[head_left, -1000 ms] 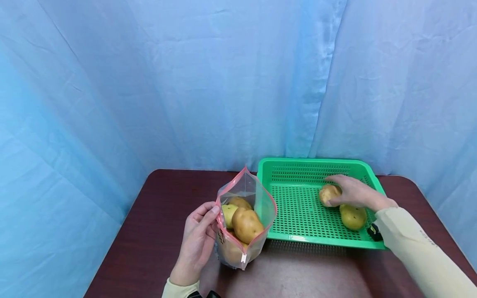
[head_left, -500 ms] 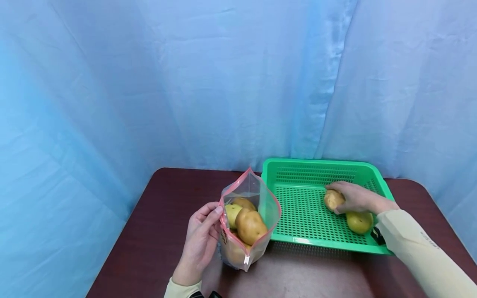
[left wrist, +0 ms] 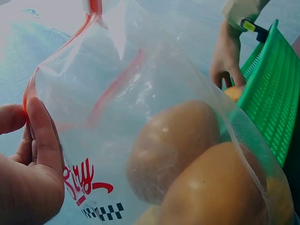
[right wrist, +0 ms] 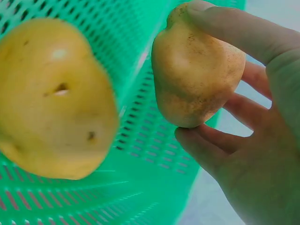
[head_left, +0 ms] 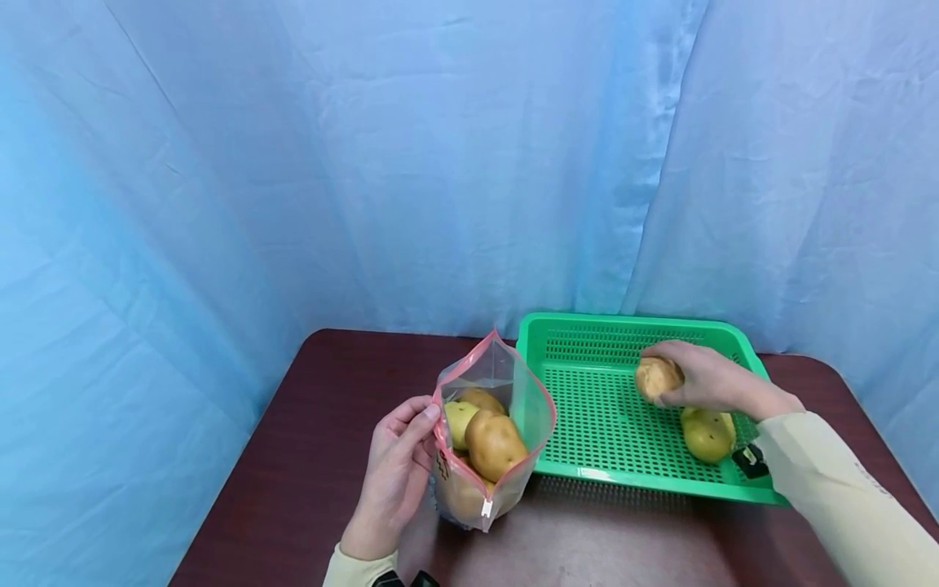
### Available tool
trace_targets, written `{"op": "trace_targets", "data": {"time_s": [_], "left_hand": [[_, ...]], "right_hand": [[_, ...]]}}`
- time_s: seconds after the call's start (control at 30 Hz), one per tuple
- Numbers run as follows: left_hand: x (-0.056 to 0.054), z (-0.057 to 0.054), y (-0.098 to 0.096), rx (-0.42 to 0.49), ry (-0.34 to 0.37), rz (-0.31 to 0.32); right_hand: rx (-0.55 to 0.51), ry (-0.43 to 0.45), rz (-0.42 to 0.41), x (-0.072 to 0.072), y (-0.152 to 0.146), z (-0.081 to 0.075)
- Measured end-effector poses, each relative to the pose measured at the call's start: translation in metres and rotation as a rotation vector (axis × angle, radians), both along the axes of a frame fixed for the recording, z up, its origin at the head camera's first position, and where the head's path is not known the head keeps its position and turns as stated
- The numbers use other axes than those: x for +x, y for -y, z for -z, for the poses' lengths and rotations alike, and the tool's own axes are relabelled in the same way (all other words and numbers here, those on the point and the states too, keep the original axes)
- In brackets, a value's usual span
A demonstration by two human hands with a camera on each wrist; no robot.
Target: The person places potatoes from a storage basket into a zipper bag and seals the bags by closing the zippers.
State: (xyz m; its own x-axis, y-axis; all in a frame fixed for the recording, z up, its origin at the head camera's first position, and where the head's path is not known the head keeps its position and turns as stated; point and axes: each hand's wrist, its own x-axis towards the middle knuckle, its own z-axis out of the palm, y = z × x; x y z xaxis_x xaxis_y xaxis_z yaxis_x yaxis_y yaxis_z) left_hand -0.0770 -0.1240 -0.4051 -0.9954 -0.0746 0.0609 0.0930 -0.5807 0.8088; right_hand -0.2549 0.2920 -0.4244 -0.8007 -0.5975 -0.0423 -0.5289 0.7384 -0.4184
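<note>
My left hand (head_left: 396, 465) pinches the pink-trimmed rim of a clear zip bag (head_left: 539, 408) between thumb and fingers. The bag stands with its mouth spread wide, and several potatoes (head_left: 495, 444) fill its lower part. Red lettering and a checkered print show on its side in the left wrist view. Over the right half of a green basket (head_left: 587, 465), my right hand (head_left: 707, 377) grips a small, light brown potato (right wrist: 199, 70) between thumb and fingertips. Another potato (head_left: 707, 434), yellowish with dark spots, lies in the basket below that hand.
The basket stands on a dark reddish-brown table (head_left: 352, 383), close to the right side of the bag. A pale blue curtain (head_left: 469, 163) hangs behind the table and along both sides. A white slider (head_left: 487, 509) sits at the bag's near corner.
My right hand has closed its grip on the small potato and raised it slightly from the basket floor. My left hand keeps its hold on the bag; the view has shifted slightly.
</note>
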Motion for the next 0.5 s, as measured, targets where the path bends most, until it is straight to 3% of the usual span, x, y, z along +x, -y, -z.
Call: {"op": "trace_targets", "data": {"time_s": [0.2,0.5], "left_hand": [[0.0,-0.001,0.001,-0.006,0.014,-0.007],[0.002,0.0,0.001,-0.016,0.017,0.001]], "right_hand": [[-0.048,-0.086,0.016,0.012,0.004,-0.022],[-0.168,-0.199,0.048,0.043,0.016,-0.039]]}}
